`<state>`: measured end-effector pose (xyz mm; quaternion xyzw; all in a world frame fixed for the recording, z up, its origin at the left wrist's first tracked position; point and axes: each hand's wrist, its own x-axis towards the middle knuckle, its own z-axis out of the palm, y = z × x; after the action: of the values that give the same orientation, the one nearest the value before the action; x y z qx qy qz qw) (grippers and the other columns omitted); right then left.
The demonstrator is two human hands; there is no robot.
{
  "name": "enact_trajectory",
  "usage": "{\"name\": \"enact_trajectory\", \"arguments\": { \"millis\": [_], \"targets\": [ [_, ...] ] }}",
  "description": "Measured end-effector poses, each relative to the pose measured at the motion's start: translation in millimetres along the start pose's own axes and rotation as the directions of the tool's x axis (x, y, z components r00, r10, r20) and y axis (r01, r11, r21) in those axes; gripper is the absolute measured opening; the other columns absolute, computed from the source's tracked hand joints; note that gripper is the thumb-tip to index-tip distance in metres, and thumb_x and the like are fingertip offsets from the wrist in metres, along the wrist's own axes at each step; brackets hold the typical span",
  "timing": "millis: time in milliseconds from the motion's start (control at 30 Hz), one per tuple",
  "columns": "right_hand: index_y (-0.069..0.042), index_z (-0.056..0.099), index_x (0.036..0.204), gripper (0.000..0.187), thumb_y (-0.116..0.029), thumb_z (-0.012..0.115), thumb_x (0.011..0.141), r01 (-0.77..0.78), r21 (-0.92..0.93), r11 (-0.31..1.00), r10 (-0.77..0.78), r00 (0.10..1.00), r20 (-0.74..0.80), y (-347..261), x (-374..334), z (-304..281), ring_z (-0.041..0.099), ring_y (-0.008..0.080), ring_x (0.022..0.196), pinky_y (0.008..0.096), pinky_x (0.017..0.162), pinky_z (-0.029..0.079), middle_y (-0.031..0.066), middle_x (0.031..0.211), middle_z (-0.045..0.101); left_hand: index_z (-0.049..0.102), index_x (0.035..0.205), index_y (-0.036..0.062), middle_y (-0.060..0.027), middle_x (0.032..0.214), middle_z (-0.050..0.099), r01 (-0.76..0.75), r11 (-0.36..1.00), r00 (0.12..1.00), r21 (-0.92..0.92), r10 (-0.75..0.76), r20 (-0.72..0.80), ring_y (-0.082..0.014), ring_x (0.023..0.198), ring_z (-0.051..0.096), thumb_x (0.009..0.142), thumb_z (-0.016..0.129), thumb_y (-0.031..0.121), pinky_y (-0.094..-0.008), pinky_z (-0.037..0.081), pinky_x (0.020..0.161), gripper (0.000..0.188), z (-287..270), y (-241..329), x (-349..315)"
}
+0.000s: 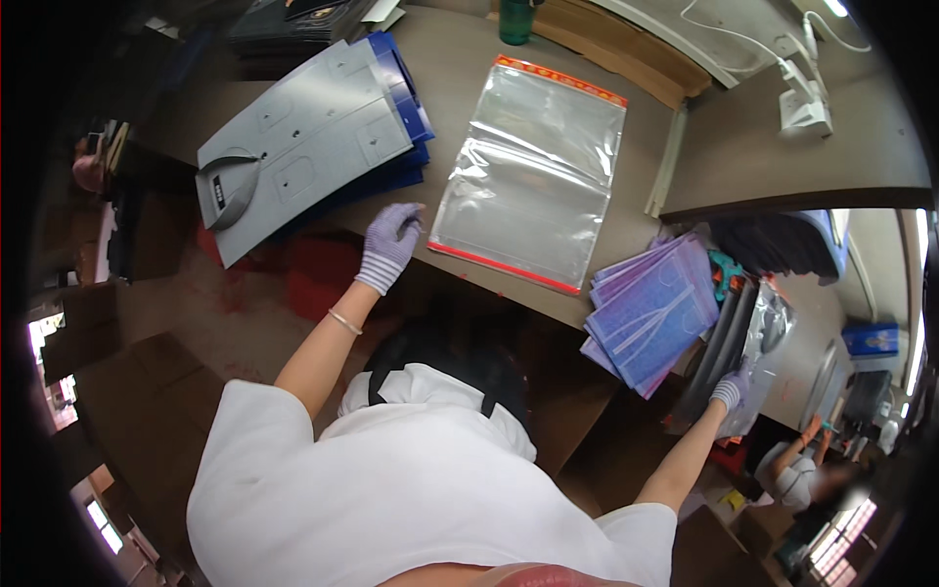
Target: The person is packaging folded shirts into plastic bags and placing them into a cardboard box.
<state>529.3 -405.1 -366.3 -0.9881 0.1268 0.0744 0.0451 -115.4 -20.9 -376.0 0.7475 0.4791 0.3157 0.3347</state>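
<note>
My left hand (391, 245), in a purple-and-white striped glove, hovers by the table's front edge with fingers loosely apart and nothing in them. Close to it lies a flat grey shirt-shaped piece (313, 147) with collar and pockets, on top of blue pieces (403, 93). A clear plastic bag (538, 166) with red-and-orange edges lies flat to its right. Far out to the right, my right hand (729, 389), gloved alike, grips the near part of a shiny plastic-wrapped pack (766, 342) beside grey pieces (719, 342). Its fingertips are partly hidden.
Purple-blue printed sheets (655, 308) are fanned at the table's right front edge, near a teal-and-red object (724, 274). A green bottle (515, 22) stands at the back. A white power socket (804, 110) hangs on the panel. Another person (794, 479) works at far right.
</note>
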Motion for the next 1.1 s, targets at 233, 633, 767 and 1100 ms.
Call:
{"name": "enact_trajectory", "arguments": {
  "millis": [233,633,767,1100],
  "targets": [
    [-0.005,0.054,0.114,0.035,-0.014,0.053,0.08,0.711,-0.246,0.659,-0.75,0.597,-0.286,-40,-70,4,0.057,0.033,0.094,0.0395,0.082,0.045,0.017,0.105,0.06,0.062,0.099,0.0133,-0.0066,0.125,0.047,-0.075,0.428,0.991,0.9,0.132,0.02,-0.0291,0.122,0.035,0.067,0.067,0.022,-0.0505,0.017,0.104,0.033,-129,14,44],
    [0.008,0.041,0.121,0.107,-0.082,0.033,0.064,-0.347,0.792,0.502,-0.865,-0.225,0.449,-103,-426,-82,0.062,0.0285,0.086,0.0377,0.082,0.046,0.0173,0.099,0.062,0.064,0.098,0.0145,0.0025,0.089,0.063,-0.644,0.26,0.449,0.719,0.89,0.08,-0.027,0.101,0.053,0.078,0.062,0.01,-0.0527,0.025,0.101,0.02,-182,216,16],
    [0.004,0.047,0.116,0.076,-0.058,0.06,0.074,0.073,0.988,0.136,-0.72,0.692,0.048,-62,-434,-111,0.057,0.0163,0.083,0.0292,0.072,0.048,0.0076,0.096,0.057,0.062,0.101,0.0153,0.0005,0.115,0.056,-0.997,0.036,0.047,0.074,0.986,0.158,-0.0102,0.113,0.047,0.077,0.056,0.015,-0.0415,0.042,0.088,0.025,-86,216,-13],
    [0.002,0.054,0.108,0.038,-0.018,0.067,0.078,0.757,0.453,0.47,-0.832,0.551,-0.058,85,-378,-39,0.054,0.0284,0.095,0.0373,0.09,0.038,0.0137,0.105,0.059,0.06,0.092,0.0073,-0.0104,0.092,0.059,-0.635,0.744,0.576,0.206,0.279,0.768,-0.0272,0.091,0.055,0.075,0.061,0.018,-0.0368,0.046,0.079,0.02,115,-5,33]
  ]
}}
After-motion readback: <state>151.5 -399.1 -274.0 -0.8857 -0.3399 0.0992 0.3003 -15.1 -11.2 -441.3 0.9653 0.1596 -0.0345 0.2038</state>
